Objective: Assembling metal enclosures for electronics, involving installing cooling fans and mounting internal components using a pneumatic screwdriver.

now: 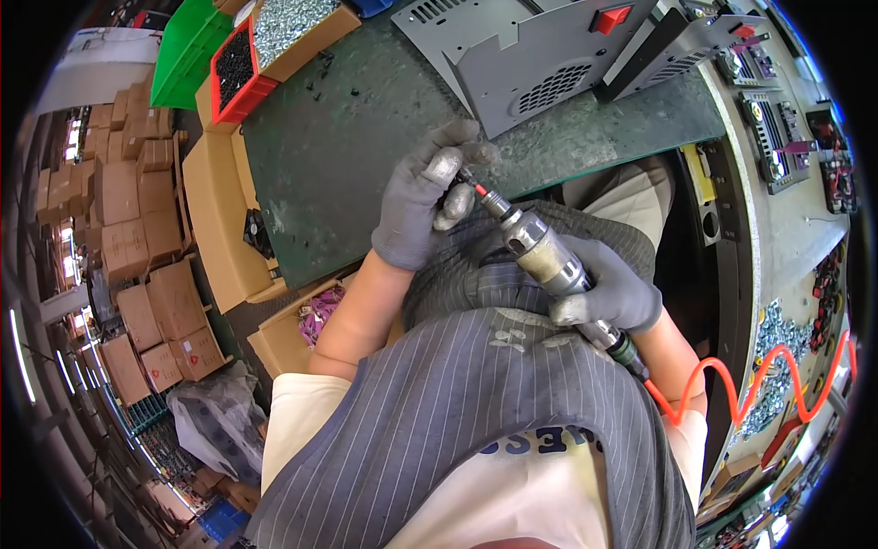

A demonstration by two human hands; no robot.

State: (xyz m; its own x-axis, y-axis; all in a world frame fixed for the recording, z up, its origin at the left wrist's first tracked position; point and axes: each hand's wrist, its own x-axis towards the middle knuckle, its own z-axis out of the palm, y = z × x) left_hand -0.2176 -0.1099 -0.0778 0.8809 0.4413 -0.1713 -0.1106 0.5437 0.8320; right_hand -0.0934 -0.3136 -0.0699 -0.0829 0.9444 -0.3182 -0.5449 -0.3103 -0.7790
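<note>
In the head view, right hand (608, 284) is wrapped firmly round the driver (544, 258), which slants across the front of the lap, red hose (675, 418) at its rear. Left hand (412, 201) half-curls at the bit (480, 189); can't tell whether it pinches anything. Grey panel (549, 46) stands on green bench (347, 156).

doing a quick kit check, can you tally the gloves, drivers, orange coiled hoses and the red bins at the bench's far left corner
Gloves: 2, on the left hand and right hand
Driver: 1
Orange hose: 1
Red bin: 1
Total: 5
</note>
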